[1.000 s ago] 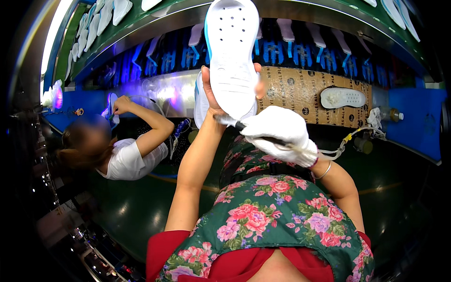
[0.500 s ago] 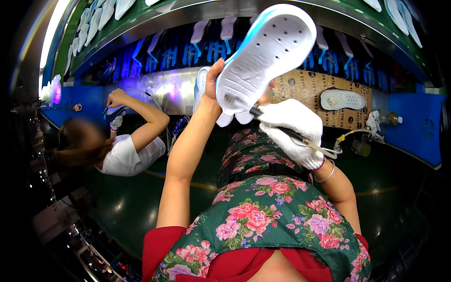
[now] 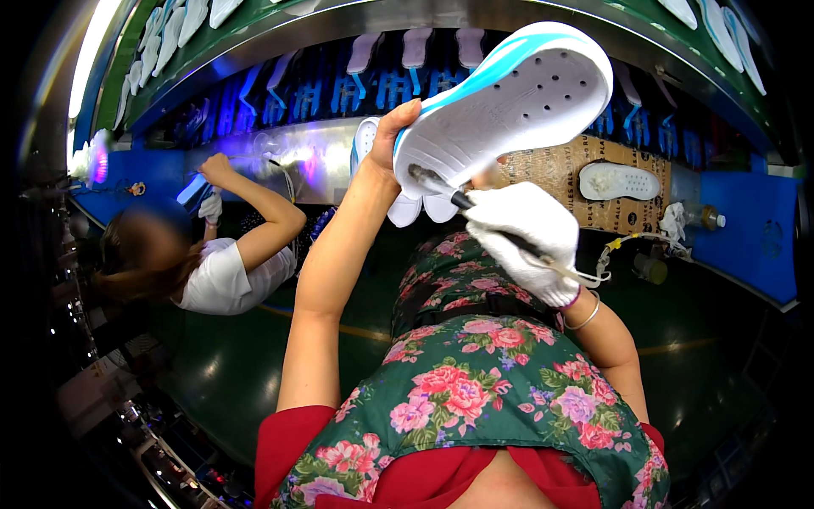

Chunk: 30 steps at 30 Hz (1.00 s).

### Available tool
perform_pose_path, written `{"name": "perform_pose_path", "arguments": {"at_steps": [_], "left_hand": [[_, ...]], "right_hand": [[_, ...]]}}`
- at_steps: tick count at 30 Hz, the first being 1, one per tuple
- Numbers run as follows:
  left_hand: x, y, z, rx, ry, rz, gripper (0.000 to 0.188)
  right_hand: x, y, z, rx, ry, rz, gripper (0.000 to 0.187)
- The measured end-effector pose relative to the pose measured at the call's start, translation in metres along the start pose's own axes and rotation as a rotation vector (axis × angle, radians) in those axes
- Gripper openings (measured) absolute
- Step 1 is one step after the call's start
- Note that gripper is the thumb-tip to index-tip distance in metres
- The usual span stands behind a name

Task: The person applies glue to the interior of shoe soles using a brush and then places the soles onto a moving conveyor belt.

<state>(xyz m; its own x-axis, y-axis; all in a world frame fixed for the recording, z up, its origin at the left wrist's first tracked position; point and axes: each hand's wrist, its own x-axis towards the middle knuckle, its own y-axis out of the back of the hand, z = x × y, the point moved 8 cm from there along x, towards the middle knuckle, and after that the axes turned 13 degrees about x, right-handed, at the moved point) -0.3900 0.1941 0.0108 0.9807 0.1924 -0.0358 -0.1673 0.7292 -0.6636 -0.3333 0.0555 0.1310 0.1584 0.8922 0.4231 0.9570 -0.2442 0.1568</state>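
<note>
Left fingers (image 3: 397, 127) close round one sole (image 3: 507, 95); gloved right fingers (image 3: 493, 210) pinch one brush (image 3: 461, 200). The sole is white, blue-sided, perforated in its upper half

The person's left arm (image 3: 331, 271) reaches forward, slightly bent at the elbow; the bare left hand (image 3: 386, 151) is raised and gripping, thumb (image 3: 401, 117) up; the right arm (image 3: 617, 348) folds inward; the white-gloved right hand (image 3: 527, 236) sits lower, fingers (image 3: 492, 214) curled into a pinch.

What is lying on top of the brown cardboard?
A white sole with pale material at one end. The held sole and gloved right hand cover the cardboard's left part; anything behind them is hidden.
</note>
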Motion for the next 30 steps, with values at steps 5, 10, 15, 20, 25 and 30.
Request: {"name": "perform_pose_path", "arguments": {"at_steps": [5,10,15,20,25,30], "left_hand": [[0.004,-0.013,0.007,-0.296,-0.089,-0.166,0.085],[0.010,-0.015,0.010,-0.386,-0.123,-0.164,0.080],[0.000,-0.013,-0.004,-0.356,-0.119,0.110,0.081],[-0.014,-0.025,-0.037,-0.511,-0.168,0.123,0.070],[-0.022,-0.017,-0.048,-0.492,-0.132,0.289,0.074],[-0.044,-0.017,-0.009,-0.298,-0.212,0.252,0.094]], "right_hand": [[-0.006,-0.015,0.011,0.236,-0.122,-0.049,0.020],[-0.002,-0.009,0.026,0.061,-0.194,-0.025,0.017],[-0.001,0.027,0.037,0.181,-0.236,0.226,0.017],[0.050,0.049,0.005,-0.362,0.100,0.132,0.017],[0.055,0.025,-0.003,-0.587,0.260,0.081,0.021],[0.022,0.017,0.019,0.158,-0.165,0.016,0.014]]}}
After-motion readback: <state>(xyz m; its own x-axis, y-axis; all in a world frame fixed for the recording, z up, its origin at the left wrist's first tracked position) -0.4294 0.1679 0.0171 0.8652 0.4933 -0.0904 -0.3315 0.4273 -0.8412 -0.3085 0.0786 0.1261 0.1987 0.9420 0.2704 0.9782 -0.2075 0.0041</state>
